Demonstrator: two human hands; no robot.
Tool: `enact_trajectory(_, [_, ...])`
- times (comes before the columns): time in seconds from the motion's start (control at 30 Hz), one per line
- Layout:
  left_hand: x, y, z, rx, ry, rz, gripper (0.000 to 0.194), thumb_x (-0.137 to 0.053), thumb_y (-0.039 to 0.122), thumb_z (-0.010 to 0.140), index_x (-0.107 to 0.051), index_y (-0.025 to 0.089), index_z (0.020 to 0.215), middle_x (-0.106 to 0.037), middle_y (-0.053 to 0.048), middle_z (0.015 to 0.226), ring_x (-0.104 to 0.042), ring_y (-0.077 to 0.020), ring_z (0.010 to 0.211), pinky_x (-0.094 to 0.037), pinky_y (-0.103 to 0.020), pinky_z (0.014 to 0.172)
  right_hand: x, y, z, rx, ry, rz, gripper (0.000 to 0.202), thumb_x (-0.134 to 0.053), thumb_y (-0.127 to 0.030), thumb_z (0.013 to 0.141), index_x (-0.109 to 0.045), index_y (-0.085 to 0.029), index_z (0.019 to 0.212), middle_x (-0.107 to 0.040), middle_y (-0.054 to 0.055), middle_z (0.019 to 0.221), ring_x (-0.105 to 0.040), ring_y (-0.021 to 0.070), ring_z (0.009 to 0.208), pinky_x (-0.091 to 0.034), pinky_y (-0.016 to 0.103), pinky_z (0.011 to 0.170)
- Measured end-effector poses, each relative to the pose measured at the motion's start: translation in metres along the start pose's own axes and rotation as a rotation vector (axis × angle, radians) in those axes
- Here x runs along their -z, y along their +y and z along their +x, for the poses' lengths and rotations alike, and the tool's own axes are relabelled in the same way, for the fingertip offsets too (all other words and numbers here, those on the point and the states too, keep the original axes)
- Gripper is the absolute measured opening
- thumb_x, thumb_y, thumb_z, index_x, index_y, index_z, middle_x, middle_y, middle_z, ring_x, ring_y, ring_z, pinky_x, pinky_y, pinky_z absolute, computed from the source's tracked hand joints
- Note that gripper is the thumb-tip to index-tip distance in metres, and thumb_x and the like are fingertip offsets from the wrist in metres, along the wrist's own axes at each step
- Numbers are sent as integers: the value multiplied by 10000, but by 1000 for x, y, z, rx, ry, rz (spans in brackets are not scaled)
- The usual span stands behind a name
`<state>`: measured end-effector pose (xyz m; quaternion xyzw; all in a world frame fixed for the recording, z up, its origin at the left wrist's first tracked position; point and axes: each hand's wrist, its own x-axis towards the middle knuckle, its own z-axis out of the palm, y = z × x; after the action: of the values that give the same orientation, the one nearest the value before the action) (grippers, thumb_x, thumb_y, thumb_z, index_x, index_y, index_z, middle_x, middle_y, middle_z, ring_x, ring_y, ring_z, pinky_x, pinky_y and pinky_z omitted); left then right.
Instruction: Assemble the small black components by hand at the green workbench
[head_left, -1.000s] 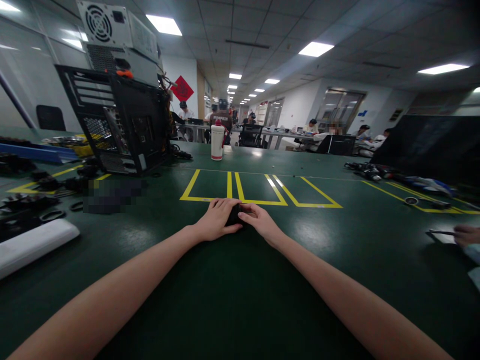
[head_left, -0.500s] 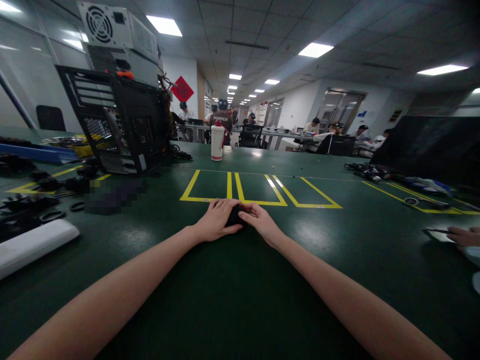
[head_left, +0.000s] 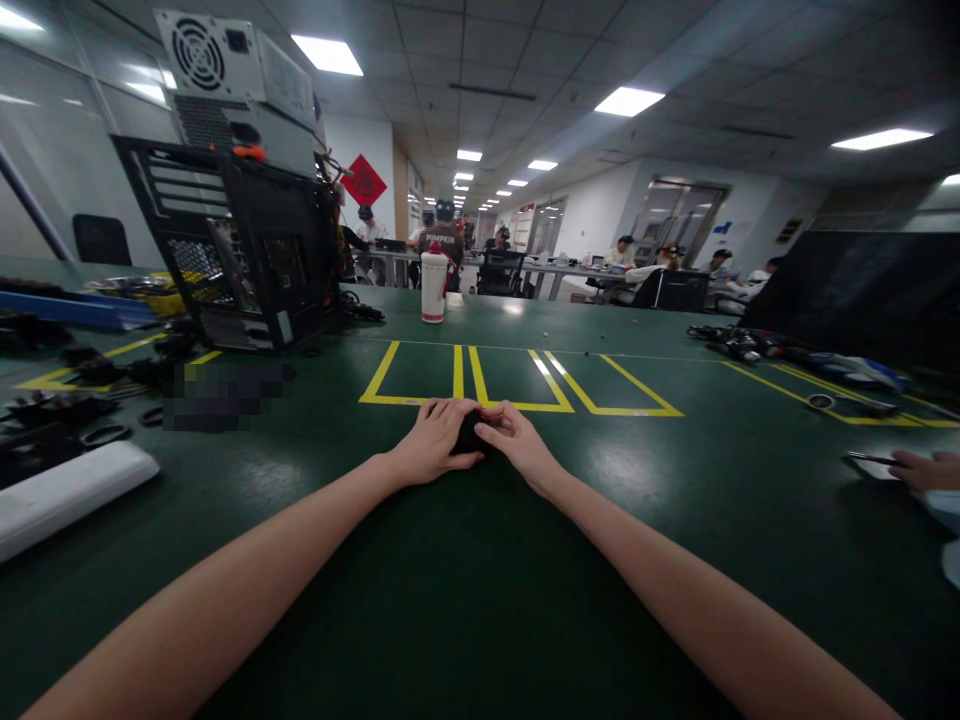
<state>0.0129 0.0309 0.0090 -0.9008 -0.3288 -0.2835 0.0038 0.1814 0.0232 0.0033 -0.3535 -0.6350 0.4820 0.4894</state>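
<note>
A small, dark, rounded object (head_left: 469,432) is between my two hands on the green tabletop (head_left: 480,560); its kind does not show. My left hand (head_left: 433,440) is curled around its left side, with the fingers over the top and the thumb along the near edge. From the right, my right hand (head_left: 521,445) pinches at the object, its thumb and fingertips against that side. Most of the object is hidden by my fingers. Just beyond my hands lie yellow tape outlines (head_left: 517,408) on the table.
An open black computer case (head_left: 262,240) stands at the left with silver power supplies (head_left: 240,65) on top. A white bottle (head_left: 433,288) stands behind the outlines. Cables and a white bar (head_left: 82,495) lie left. Another person's hand (head_left: 930,470) holds a pen at right.
My hands and the dark object stay almost in place. The other person's hand at the right has shifted slightly.
</note>
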Motion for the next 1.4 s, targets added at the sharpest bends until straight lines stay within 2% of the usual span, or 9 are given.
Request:
enact_trajectory(0.1, [0,0,0,2,-2,-1,575,-571,375,713,-274,196,1171,-440,-81,1126,-395,-237,1065,-229,-414,942,0,1,1,-58,25,-20,261,-605,-290,670,-509,-190,892,-546,21,927,-527,146,900,-385,336,860])
enact_trajectory(0.2, [1,0,0,4,-2,-2,581,-572,375,712,-269,197,1175,-438,-80,1129,-391,-238,1071,-221,-418,949,1,0,2,-94,-9,-28,284,-596,-290,677,-514,-183,927,-545,39,959,-533,162,912,-384,357,863])
enact_trajectory(0.4, [0,0,0,-1,-4,0,542,-553,365,727,-281,197,1164,-442,-78,1122,-400,-234,1060,-234,-414,939,3,-1,-2,-40,-113,91,343,-653,-177,607,-470,-216,895,-519,9,999,-523,150,954,-384,345,879])
enact_trajectory(0.63, [-2,-1,0,-3,17,7,582,-592,365,691,-287,191,1156,-442,-81,1128,-398,-241,1059,-239,-411,935,-4,-4,-2,-18,33,11,196,-595,-277,673,-499,-197,824,-543,-2,855,-522,128,872,-372,328,868])
enact_trajectory(0.77, [-1,0,0,-5,11,-1,580,-579,369,704,-280,193,1169,-440,-82,1131,-401,-240,1060,-232,-414,943,-5,-5,0,-76,71,-17,248,-607,-286,660,-513,-187,867,-554,22,914,-516,145,903,-372,332,863])
enact_trajectory(0.93, [-1,0,0,-4,4,1,592,-579,371,704,-270,198,1179,-438,-78,1133,-397,-241,1067,-227,-417,946,1,-5,0,-105,-33,13,268,-609,-257,662,-525,-172,902,-560,38,951,-527,153,916,-371,337,874])
enact_trajectory(1.1, [0,0,0,-5,-2,9,567,-566,373,716,-279,193,1170,-441,-82,1129,-399,-241,1063,-235,-415,938,4,-3,-2,-75,-112,104,359,-665,-195,603,-491,-216,916,-546,9,975,-530,145,943,-387,329,871])
enact_trajectory(1.27, [2,2,0,-6,-2,6,569,-572,377,712,-283,201,1169,-439,-80,1135,-402,-243,1067,-238,-421,938,1,0,-2,-41,1,39,248,-610,-296,663,-528,-204,878,-582,12,919,-530,138,915,-376,326,878])
enact_trajectory(1.4, [2,1,0,2,-1,9,577,-575,380,708,-284,202,1173,-438,-82,1140,-399,-248,1074,-237,-427,939,0,3,0,-56,39,29,300,-615,-312,656,-536,-198,922,-590,30,951,-529,151,935,-381,336,872])
